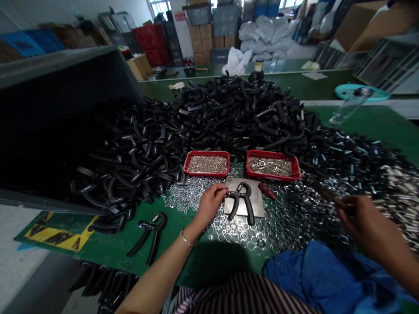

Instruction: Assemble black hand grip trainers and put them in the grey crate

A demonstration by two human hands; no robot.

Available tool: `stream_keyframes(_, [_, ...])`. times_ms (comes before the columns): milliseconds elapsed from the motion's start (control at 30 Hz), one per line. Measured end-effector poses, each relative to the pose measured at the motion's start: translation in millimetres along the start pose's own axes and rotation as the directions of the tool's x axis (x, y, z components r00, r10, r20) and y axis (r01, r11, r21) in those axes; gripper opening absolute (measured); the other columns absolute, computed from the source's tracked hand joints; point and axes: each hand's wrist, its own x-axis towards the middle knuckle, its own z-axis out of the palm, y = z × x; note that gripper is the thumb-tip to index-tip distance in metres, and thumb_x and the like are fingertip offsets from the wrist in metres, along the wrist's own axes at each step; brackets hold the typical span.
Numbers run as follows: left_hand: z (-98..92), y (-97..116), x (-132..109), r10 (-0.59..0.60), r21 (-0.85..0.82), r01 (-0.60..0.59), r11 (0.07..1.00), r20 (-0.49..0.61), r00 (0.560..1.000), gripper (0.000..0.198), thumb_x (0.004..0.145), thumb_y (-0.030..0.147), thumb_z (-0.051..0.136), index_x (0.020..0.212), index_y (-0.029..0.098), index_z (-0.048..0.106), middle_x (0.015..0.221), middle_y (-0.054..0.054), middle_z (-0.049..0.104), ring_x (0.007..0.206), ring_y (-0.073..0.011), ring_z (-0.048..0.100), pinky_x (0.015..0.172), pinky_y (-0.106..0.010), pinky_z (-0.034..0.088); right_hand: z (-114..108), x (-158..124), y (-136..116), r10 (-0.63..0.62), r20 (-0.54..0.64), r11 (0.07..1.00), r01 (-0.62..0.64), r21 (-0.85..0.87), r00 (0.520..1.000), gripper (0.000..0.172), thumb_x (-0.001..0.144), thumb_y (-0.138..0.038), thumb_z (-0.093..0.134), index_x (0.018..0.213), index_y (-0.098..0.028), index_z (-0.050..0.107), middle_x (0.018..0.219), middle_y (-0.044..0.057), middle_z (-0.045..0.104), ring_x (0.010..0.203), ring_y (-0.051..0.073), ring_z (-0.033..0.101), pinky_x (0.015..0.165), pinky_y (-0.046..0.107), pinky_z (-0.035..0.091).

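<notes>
— Left hand [211, 203]?
— Closed in a pinch on the top end of a black hand grip strengthener [242, 203], with a thin bangle [187, 239] on the wrist just behind.

— Position of the grip strengthener?
— Flat on a steel plate [244, 196], near the middle of the plate, handles pointing toward the wearer.

— Right hand [360, 216]?
— Curled shut around a dark, slim tool [322, 189], too blurred for its exact kind. Well to the right of the plate, above a scatter of small steel parts [356, 170].

— Directly behind the plate?
— Two red trays side by side: hex nuts [206, 164] in the left tray [196, 157], short metal pins or sleeves [270, 166] in the right tray [262, 155].

— Right beside the plate?
— A red-handled tool [266, 190], just off the right edge, and loose steel washers [235, 237] all around the near side.

— Farther left of the plate?
— A second black hand grip strengthener [149, 235] on a green work mat [111, 257], and beyond the trays, a huge heap of black grip handles [229, 113].
</notes>
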Motion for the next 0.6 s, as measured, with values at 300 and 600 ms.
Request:
stream_keyframes(300, [11.8, 12, 3, 0.098, 0.123, -0.105, 0.987, 0.06, 0.993, 0.012, 0.094, 0.019, 0.055, 0.097, 0.021, 0.067, 0.1, -0.004, 0.071, 0.095, -0.018, 0.066, 0.091, -0.034, 0.051, 19, 20, -146, -0.234, 0.375, 0.877, 0.029, 0.48, 0.897, 0.04, 0.098, -0.059, 0.032, 0.088, -0.028, 0.054, 0.07, 0.006, 0.064, 0.062, 0.023, 0.06, 0.063, 0.035, 0.044])
stream_keyframes(600, [4.5, 2, 22, 0.13, 0.254, -0.142, 0.957, 0.065, 0.989, 0.012, 0.094, 0.018, 0.057, 0.095, 0.019, 0.069, 0.099, -0.004, 0.071, 0.096, -0.0188, 0.065, 0.091, -0.034, 0.049, 55, 30, -123, -0.104, 0.659, 0.764, -0.364, 0.532, 0.745, 0.054, 0.093, -0.07, 0.037, 0.088, -0.022, 0.06, 0.051, -0.002, 0.052, 0.042, 0.014, 0.046, 0.04, 0.026, 0.033])
